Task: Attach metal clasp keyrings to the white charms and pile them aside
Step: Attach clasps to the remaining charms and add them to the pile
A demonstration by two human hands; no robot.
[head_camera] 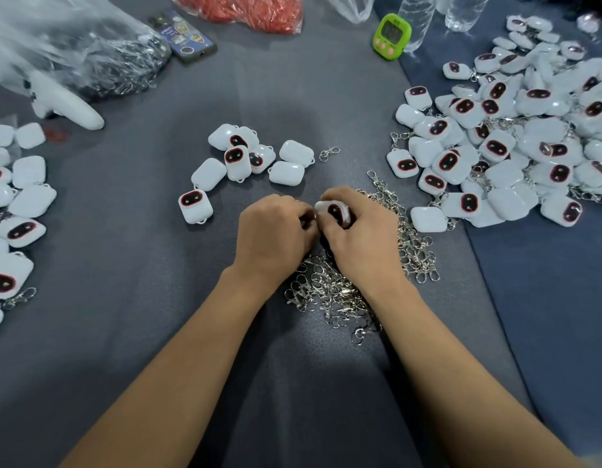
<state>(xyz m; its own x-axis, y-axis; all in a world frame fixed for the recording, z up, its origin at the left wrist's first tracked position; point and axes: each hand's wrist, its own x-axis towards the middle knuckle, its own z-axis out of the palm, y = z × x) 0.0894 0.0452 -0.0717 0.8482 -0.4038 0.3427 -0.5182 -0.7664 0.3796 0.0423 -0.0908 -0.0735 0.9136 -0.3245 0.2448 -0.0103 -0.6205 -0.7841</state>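
Observation:
My right hand (358,231) grips a white charm (335,211) with a dark red-rimmed face, held in the middle of the cloth. My left hand (276,231) meets it from the left with curled fingers; what those fingers pinch is hidden. Under and behind both hands lies a heap of metal clasp keyrings (336,292). A small group of loose white charms (248,157) sits just beyond the hands. A big pile of charms with clasps on them (515,140) fills the right side. One stray clasp (329,153) lies beside the small group.
More white charms (15,204) line the left edge. At the back are a plastic bag of metal parts (90,55), a phone (183,37), a red bag (245,8), a green timer (392,37) and clear bottles (417,18). Grey cloth (123,298) covers the table.

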